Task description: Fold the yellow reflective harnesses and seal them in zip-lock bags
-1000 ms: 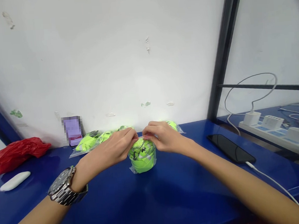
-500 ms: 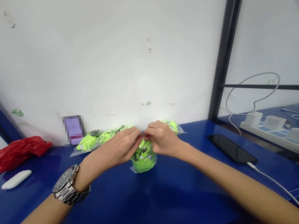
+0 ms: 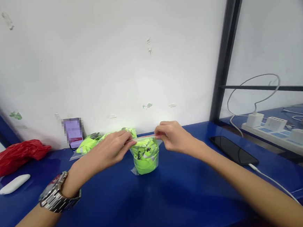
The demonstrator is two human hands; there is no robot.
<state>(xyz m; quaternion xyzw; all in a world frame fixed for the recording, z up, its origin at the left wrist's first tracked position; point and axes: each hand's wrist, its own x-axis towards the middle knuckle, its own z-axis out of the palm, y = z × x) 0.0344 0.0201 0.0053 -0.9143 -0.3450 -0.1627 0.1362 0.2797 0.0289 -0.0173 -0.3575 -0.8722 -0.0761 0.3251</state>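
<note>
A clear zip bag [image 3: 145, 157] packed with folded bright yellow-green fabric stands on the blue table [image 3: 148, 211]. Its top edge, with a thin reddish line, is stretched straight between my two hands. My left hand [image 3: 114, 146], a metal watch [image 3: 59, 194] on its wrist, pinches the left end of that edge. At the opposite end, my right hand [image 3: 171, 134] grips the edge between thumb and fingers. Behind my left hand, several similar bags [image 3: 89, 143] of yellow-green fabric lie by the wall, partly hidden.
Left on the table are a red plastic bag [image 3: 15, 157], a white oval case [image 3: 14, 184] and an upright phone with a purple screen [image 3: 73, 132]. To the right lie a black phone [image 3: 233, 150] on a white cable and a power strip [image 3: 279, 135] with chargers. A dark post [image 3: 223, 59] rises behind.
My hands have moved apart from the middle of the bag's top edge to its two ends. The edge now shows taut between them. The view has shifted slightly.
</note>
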